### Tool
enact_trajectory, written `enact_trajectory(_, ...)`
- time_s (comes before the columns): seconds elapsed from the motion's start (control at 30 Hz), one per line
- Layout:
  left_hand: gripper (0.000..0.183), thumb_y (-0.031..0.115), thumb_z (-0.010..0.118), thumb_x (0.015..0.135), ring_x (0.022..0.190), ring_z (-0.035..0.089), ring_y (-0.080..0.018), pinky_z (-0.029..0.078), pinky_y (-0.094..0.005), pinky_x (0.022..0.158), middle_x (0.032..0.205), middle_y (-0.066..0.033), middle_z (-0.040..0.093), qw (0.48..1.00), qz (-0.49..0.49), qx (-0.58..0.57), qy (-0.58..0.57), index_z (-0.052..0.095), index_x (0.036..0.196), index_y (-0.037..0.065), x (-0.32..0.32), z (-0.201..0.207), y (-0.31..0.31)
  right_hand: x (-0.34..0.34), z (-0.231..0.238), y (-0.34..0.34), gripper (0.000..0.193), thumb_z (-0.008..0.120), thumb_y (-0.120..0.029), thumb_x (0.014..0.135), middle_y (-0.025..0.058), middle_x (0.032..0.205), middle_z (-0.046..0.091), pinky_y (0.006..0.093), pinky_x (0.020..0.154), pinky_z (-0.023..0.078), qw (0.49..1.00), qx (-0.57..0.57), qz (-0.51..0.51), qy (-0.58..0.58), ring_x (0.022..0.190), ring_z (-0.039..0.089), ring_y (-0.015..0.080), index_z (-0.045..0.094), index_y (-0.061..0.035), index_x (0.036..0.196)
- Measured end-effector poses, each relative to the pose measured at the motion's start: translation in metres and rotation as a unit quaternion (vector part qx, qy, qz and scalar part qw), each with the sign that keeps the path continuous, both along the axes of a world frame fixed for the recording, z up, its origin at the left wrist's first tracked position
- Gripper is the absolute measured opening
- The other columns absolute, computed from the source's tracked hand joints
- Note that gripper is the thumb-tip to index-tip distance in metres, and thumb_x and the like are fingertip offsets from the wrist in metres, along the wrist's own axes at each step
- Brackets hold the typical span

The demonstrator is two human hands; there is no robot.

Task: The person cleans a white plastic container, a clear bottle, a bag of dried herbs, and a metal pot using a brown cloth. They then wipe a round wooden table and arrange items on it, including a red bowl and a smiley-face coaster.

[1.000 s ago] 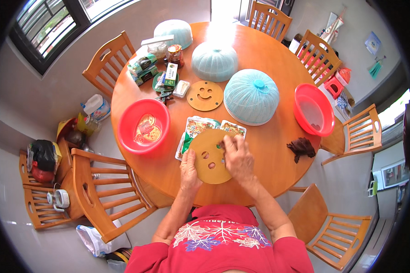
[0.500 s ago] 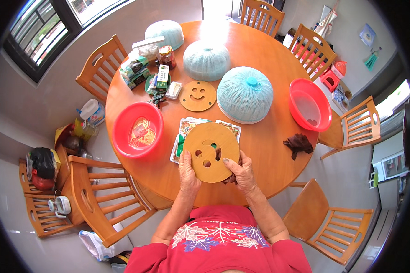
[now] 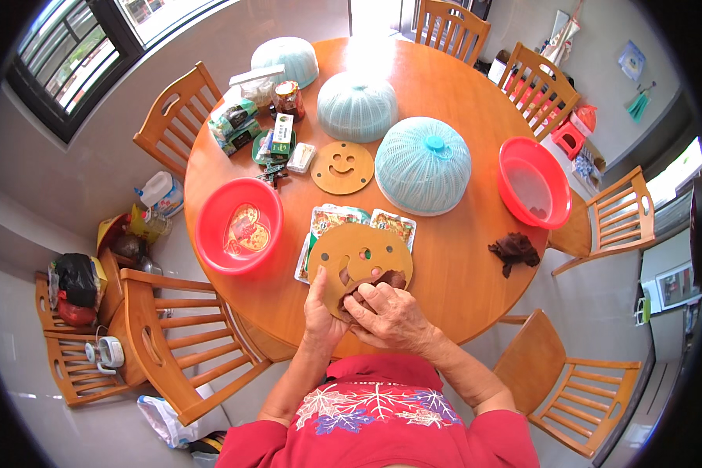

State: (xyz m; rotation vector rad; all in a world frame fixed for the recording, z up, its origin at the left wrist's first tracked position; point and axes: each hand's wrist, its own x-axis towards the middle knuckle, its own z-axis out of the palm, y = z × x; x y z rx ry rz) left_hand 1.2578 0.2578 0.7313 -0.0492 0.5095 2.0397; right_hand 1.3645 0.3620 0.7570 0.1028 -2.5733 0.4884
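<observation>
My left hand grips the left edge of a round wooden trivet, its thumb along the rim. The trivet has cut-out holes like a smiling face and tilts above the near side of the table. My right hand is closed on a dark brown cloth, pressed against the trivet's lower right face. The cloth covers some of the cut-outs. Flat, colourful packs lie behind the trivet, partly hidden by it. A matching smiling trivet rests farther back on the table.
Left of the trivet is a red basin; another red basin stands at the right edge, near a brown cloth. Blue mesh food covers, a jar and boxes occupy the far side. Wooden chairs surround the round table.
My right hand has shifted from the trivet's right edge onto its face, bringing the brown cloth over it. The trivet has turned and moved slightly down in my left hand.
</observation>
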Motion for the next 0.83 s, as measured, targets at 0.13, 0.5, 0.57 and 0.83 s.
enact_trajectory(0.13,0.058,0.040,0.033,0.100,0.129,0.040,-0.0363,0.033,-0.0497,0.109,0.142,-0.0175,0.038,0.999,0.041,0.009,-0.002,0.025,0.143,0.003,-0.002,0.001,-0.001,0.012,0.006,0.014,0.033,0.068,-0.011,0.073,0.0066,0.100,0.056,0.0331,0.069,0.052,0.968,-0.183,0.153,-0.071,0.083,0.059,0.0216,0.062,-0.0065,0.105)
enact_trajectory(0.5,0.067,0.059,0.032,0.095,0.120,0.048,-0.0320,0.040,-0.0468,0.103,0.135,-0.0117,0.047,0.997,-0.018,0.008,0.080,0.032,0.142,0.010,0.002,-0.007,0.001,-0.073,0.008,0.032,0.039,0.059,-0.015,0.082,0.0119,0.107,0.051,0.0383,0.073,0.053,0.963,0.044,-0.265,-0.013,0.090,0.056,0.0291,0.054,-0.0046,0.119)
enact_trajectory(0.57,0.069,0.060,0.033,0.094,0.123,0.046,-0.0332,0.039,-0.0469,0.103,0.138,-0.0100,0.044,0.995,0.024,-0.037,0.085,0.031,0.143,0.012,0.003,0.001,0.005,-0.072,0.013,0.017,0.040,0.059,-0.015,0.081,0.0115,0.107,0.051,0.0361,0.068,0.054,0.972,0.073,-0.214,-0.064,0.088,0.056,0.0279,0.054,-0.0040,0.118)
enact_trajectory(0.83,0.064,0.061,0.027,0.096,0.130,0.040,-0.0232,0.036,-0.0394,0.107,0.141,-0.0061,0.039,0.998,0.050,-0.015,0.032,0.027,0.144,0.018,-0.007,-0.054,-0.009,-0.056,-0.001,-0.024,0.045,0.059,-0.015,0.076,0.0098,0.115,0.053,0.0321,0.065,0.056,0.991,0.062,-0.060,-0.099,0.087,0.058,0.0257,0.056,-0.0051,0.120)
